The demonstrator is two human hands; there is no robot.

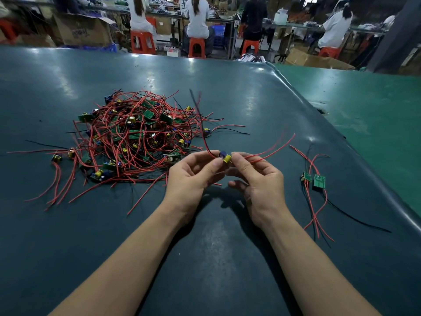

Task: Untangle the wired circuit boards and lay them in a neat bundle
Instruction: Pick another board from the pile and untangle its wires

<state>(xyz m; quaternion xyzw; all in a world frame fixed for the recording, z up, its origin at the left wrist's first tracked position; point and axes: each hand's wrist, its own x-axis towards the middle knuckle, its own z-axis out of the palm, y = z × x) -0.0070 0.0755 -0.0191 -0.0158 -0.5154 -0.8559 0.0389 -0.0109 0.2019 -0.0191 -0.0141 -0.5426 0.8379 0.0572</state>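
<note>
A: In the head view, what are the hands doing?

B: Both are raised over the dark table (227, 258). The left hand (193, 176) and right hand (255, 179) pinch one small circuit board (225, 156) between thumb and fingertips, its red wires (268, 150) trailing off toward two o'clock. I'd judge they hold it up so the leads hang free of the rest.

A: And the others?

B: The tangled pile (136, 133) sits at ten o'clock from the hands. At three o'clock, well apart, two sorted boards (314, 179) lie side by side, wires running roughly parallel, likely the start of the bundle.

A: Any containers?

B: Only cardboard boxes (84, 30) at twelve o'clock beyond the table; I cannot tell their contents.
</note>
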